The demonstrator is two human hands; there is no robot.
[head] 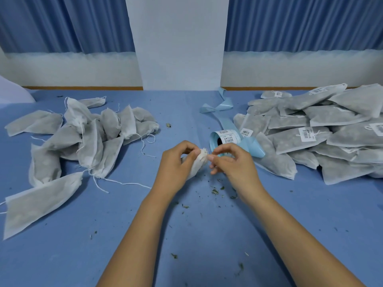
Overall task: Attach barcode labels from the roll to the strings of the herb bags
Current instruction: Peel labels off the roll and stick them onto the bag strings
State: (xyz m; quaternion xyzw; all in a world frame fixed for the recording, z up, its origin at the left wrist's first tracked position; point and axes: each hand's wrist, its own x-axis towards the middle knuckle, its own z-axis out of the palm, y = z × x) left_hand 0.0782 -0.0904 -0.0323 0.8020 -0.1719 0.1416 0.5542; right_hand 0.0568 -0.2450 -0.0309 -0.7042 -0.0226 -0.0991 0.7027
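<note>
Two bare forearms (pixel 132 235) reach in over the blue tabletop (pixel 62 255), which is strewn with dry herb crumbs (pixel 215 191). Between the hands, at the middle of the tabletop, is one white bag (pixel 196 163). The left hand (pixel 177 168) is curled round its body. The right hand (pixel 231 165) pinches its gathered mouth with thumb and forefinger. The bag's long axis slants from near left to far right, mouth pointing up towards the roll (pixel 224 139). Most of it is hidden in the left palm, and its string is too fine to make out.

The roll lies on its side just beyond the right hand, dark core facing the camera, barcode labels (pixel 227 138) on its outer turn. Pale blue liner (pixel 219 108) trails away behind it.

Well to the left is a loose heap (pixel 87 139) of bags with bare strings, greyish fill showing through the fabric. On the right is a stack (pixel 323 133) of flatter bags, several with labels, cut off by the frame edge.
</note>
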